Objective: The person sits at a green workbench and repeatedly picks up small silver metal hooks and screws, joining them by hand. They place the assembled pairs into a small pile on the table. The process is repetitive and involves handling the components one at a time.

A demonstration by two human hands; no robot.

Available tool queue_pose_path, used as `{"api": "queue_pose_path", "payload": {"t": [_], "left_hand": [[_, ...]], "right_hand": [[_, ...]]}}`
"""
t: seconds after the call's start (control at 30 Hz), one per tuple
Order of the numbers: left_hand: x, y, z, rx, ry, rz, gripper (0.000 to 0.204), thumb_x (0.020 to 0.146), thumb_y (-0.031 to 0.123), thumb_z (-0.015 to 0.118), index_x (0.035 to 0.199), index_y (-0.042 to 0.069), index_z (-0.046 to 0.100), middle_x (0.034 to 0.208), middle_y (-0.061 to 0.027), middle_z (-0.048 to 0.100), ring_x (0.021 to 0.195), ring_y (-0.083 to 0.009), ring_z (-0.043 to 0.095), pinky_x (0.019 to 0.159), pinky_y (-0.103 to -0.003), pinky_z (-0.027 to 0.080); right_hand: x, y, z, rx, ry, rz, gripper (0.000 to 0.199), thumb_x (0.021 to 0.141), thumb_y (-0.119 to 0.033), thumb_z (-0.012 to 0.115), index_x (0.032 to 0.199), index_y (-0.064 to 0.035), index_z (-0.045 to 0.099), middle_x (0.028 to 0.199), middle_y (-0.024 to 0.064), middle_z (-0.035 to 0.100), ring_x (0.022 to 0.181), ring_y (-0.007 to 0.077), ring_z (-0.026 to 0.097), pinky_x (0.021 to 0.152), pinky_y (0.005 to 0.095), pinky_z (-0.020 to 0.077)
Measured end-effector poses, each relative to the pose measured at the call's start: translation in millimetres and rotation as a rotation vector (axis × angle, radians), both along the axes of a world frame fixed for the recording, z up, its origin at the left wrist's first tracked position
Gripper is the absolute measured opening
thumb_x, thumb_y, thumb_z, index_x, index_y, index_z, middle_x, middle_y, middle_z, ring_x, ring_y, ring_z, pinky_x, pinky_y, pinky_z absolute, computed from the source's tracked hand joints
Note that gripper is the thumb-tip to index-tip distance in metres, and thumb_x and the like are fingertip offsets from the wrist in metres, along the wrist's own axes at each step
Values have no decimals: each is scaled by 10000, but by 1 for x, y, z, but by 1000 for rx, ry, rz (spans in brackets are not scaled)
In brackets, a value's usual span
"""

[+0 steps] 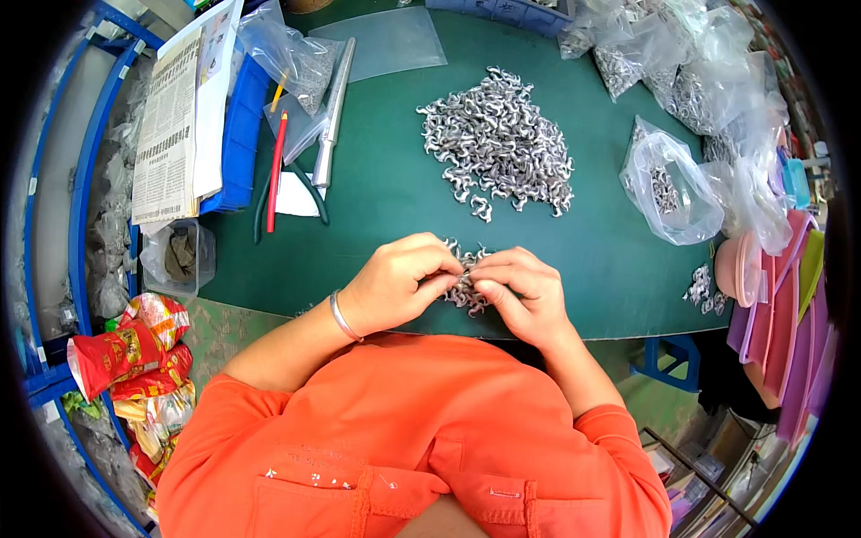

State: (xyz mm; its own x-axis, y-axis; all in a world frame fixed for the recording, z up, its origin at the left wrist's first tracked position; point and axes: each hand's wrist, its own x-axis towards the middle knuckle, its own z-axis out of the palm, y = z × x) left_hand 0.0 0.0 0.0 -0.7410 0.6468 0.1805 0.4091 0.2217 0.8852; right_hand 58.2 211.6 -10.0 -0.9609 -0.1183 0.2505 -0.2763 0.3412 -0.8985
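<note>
Green matting covers the work table (377,197), smooth and matte. Nearer the person than the large pile of curved metal clips (498,143), at the table's edge, the left hand (395,282) and right hand (529,291) pinch narrowly on a small cluster of clips (466,282). Judgement: fingertip grips close to the joint would keep the slick, hooked pieces from slipping. Crinkled clear bags (673,184) lie right of the pile.
</note>
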Motion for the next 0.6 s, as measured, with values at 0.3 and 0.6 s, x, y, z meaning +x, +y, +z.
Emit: {"api": "queue_pose_path", "payload": {"t": [0.3, 0.6], "left_hand": [[-35, 40, -25, -35, 242, 107, 124, 801, 25, 688, 917, 23, 644, 876, -108, 606, 789, -288, 617, 685, -353, 509], [-44, 54, -39, -191, 357, 158, 259, 741, 23, 730, 954, 28, 584, 900, -118, 575, 839, -325, 597, 726, -398, 503]], "right_hand": [[-43, 14, -16, 493, 36, -255, 177, 785, -97, 731, 928, -16, 665, 879, 118, 612, 837, 326, 619, 723, 409, 505], [-43, 11, -20, 320, -137, -263, 188, 743, -52, 759, 881, -23, 634, 828, 119, 611, 741, 284, 636, 643, 367, 519]]}}
